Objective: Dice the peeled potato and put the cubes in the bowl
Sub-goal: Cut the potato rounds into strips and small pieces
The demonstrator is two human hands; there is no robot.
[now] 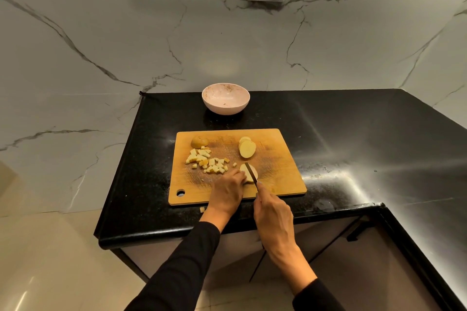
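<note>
On a wooden cutting board set on a black countertop, a person's right hand wraps its curled fingers around the handle of a knife, whose blade points toward 11 o'clock and rests across a potato slice at the board's near centre. The left hand, at 9 o'clock of that slice, steadies it with bent fingertips pressed to its left edge; whether the thumb also touches cannot be made out. A scatter of potato cubes lies at 10 o'clock from the hands, on the board's left half, with a rounded potato end piece just beyond them near the far left corner. A fanned stack of potato slices sits at 12 o'clock from the knife, apart from the cubes. One stray cube rests on the countertop off the board's near edge, beside the left wrist. A pale pink bowl stands at 12 o'clock beyond the board, near the marble wall, with no cubes visible inside.
</note>
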